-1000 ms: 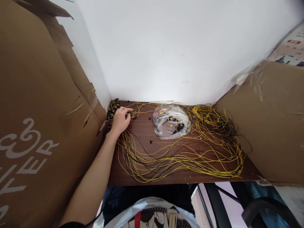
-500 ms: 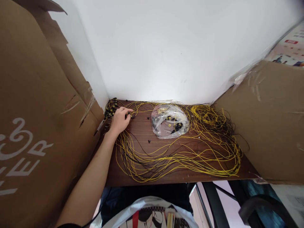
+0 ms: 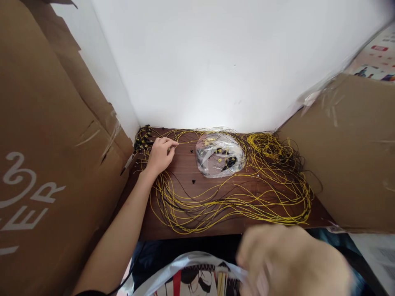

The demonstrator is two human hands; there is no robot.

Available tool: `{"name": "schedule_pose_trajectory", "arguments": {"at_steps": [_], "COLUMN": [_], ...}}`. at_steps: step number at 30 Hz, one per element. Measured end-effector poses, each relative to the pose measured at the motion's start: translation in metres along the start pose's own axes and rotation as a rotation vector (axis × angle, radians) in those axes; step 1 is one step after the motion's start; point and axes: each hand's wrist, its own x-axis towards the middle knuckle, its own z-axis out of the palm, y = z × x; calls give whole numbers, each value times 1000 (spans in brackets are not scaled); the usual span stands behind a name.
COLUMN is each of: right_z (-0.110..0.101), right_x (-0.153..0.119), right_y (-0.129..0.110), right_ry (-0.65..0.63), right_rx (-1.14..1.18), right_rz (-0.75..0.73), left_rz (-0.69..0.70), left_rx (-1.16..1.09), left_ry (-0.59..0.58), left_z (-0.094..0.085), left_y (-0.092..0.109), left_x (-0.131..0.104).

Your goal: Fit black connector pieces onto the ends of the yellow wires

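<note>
My left hand (image 3: 161, 156) is over the left part of the brown tabletop, beside a cluster of black connectors (image 3: 142, 139) on yellow and black wires. Its thumb and fingers are curled towards each other around a small dark bit that I cannot make out. Below the wrist, a long bundle of yellow and black wires (image 3: 197, 224) curves across the table to the right. My right hand (image 3: 290, 259) is in the lower right, in front of the table edge. Motion smears its fingers, and whether they hold anything is unclear.
A clear plastic bag (image 3: 205, 168) with small black and yellow parts lies mid-table. Tangled yellow wire (image 3: 268, 146) sits at the back right. Cardboard stands left (image 3: 61, 144) and right (image 3: 345, 164), with a white wall (image 3: 197, 61) behind. A white bag (image 3: 185, 261) is below the front edge.
My right hand has come into view at the lower right. My left hand has moved slightly to the right. The view has shifted a little.
</note>
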Motion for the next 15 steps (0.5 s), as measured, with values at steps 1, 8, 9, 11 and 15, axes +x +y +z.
{"name": "schedule_pose_trajectory", "arguments": {"at_steps": [1, 8, 9, 11, 15], "right_z": [-6, -2, 0, 3, 5], "right_x": [14, 44, 43, 41, 42], "right_y": [9, 78, 84, 92, 96], "right_ry": [20, 15, -26, -73, -63], "right_rx": [-12, -543, -600, -692, -753], "right_rz": [12, 159, 179, 234, 281], "left_rz": [28, 216, 232, 235, 161], "left_rx": [-11, -98, -114, -161, -316], "left_ry": [-5, -122, -158, -241, -420], "left_z": [1, 8, 8, 8, 7], "left_y": [5, 33, 36, 43, 57], "left_x": [0, -3, -3, -5, -10]}}
